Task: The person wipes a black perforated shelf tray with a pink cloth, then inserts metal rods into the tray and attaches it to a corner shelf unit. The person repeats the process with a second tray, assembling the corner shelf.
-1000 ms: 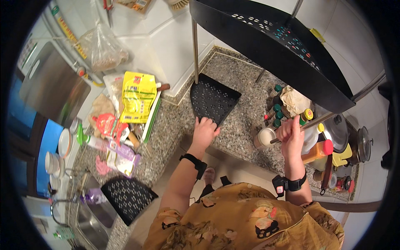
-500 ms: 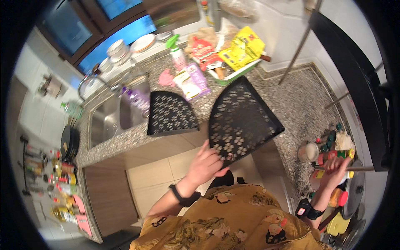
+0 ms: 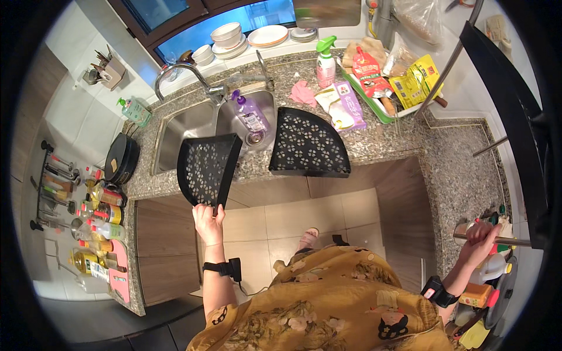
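Note:
My left hand (image 3: 208, 224) pinches the near rim of a black quarter-round shelf tray (image 3: 206, 167), pierced with small flower shapes. That tray hangs tilted before the left sink basin. A second black pierced tray (image 3: 309, 142) of the same shape rests on the counter edge, partly over the right basin. On the right, my right hand (image 3: 481, 240) is wrapped round a thin metal pole (image 3: 515, 241). This pole joins a black shelf (image 3: 508, 123) of a corner rack frame, which leans over the right counter.
A double steel sink (image 3: 181, 131) holds a purple pump bottle (image 3: 250, 114). Behind it are a tap (image 3: 187, 65) and stacked bowls (image 3: 226, 36). A green-edged basket (image 3: 374, 102) with food packets stands at the back right. Jars and bottles (image 3: 480, 294) crowd beside my right forearm.
My left hand has carried its tray leftward, from the right of the resting tray to its left. My right hand stays on the pole. The view has shifted as well.

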